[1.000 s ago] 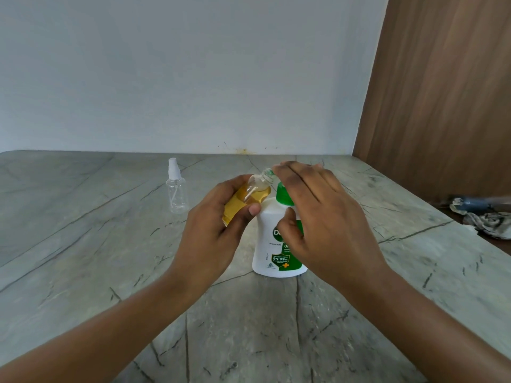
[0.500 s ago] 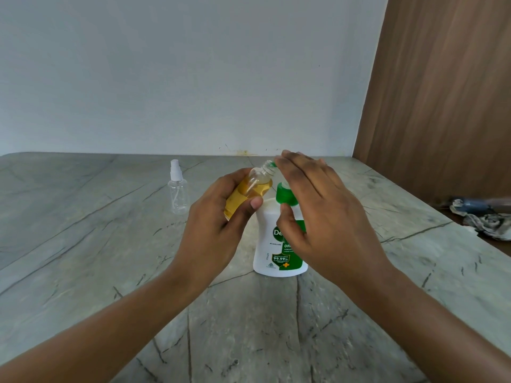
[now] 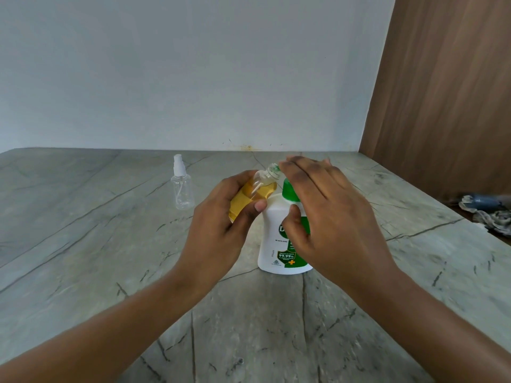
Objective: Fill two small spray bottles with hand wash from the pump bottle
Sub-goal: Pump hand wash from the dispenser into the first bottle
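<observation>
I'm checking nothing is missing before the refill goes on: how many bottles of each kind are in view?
Small spray bottles: 2 (amber-filled bottle held by the left hand; clear bottle standing on the counter)
Pump bottle: 1
Total: 3 bottles

Tilted, seemingly uncapped, the amber-filled spray bottle [image 3: 260, 187] meets the white-green pump bottle [image 3: 272, 236]; empty spray bottle [image 3: 182, 189] stands left.

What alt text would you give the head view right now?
The left hand holds a tilted small spray bottle of amber liquid, neck at the pump bottle, whose top the right hand covers. A second, clear spray bottle stands on the counter.
</observation>
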Available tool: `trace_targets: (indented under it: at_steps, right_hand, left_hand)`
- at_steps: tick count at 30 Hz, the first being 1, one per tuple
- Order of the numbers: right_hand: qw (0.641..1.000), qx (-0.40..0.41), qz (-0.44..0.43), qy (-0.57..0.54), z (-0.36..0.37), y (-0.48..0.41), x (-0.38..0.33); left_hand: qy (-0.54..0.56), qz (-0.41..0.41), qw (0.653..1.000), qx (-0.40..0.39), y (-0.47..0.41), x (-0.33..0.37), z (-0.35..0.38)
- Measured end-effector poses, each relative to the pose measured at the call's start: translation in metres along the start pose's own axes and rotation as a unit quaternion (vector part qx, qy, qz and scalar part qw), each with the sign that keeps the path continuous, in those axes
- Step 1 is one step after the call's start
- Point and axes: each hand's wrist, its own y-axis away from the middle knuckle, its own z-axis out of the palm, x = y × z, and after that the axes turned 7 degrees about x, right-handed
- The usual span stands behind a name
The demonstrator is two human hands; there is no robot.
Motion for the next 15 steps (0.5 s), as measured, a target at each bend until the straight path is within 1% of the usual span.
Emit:
trace_targets:
  at_steps: [15]
  right_hand:
    - [0.999, -0.015, 0.004, -0.034, -0.0043, -0.0063, 0.0004]
  left_hand:
    - [-0.018, 0.020, 1.000, 0.006, -0.0052, 0.0056, -0.0025]
